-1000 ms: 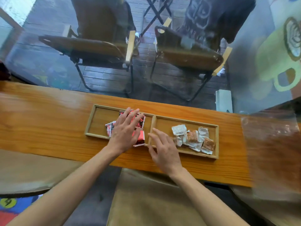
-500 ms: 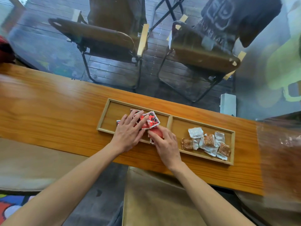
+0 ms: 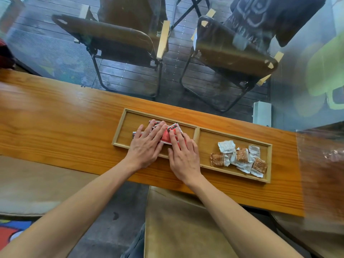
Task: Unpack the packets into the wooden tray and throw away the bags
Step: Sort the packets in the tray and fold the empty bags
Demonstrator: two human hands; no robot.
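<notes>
Nearest the camera, two bare forearms reach forward over a tan leather seat (image 3: 186, 226) to the orange wooden bench (image 3: 55, 131). The left hand (image 3: 147, 146) lies flat with fingers straight and spread, pressing on the red packets (image 3: 166, 137) in the left compartment of the wooden tray (image 3: 197, 131); its grip is released, holding nothing. The right hand (image 3: 183, 155) lies just beside it, fingers likewise straight on the same red pile, its grip released as well, though the thumb side is partly hidden and a light pinch cannot be ruled out. In the right compartment, well apart from the hands, sits a loose cluster of brown and white packets (image 3: 240, 158), untouched. Judging by this, the unpacking looks done and the step in hand is evening out the red pile so it sits inside its compartment. No emptied bag can be made out for certain; a blurred clear sheet (image 3: 322, 164) at the bench's right end may be one. The next move probably calls for lifting both hands off, finding the bags and carrying them to a bin, which is not in view. Beyond the bench stand two folding chairs (image 3: 119, 45) on a dark plank floor.
</notes>
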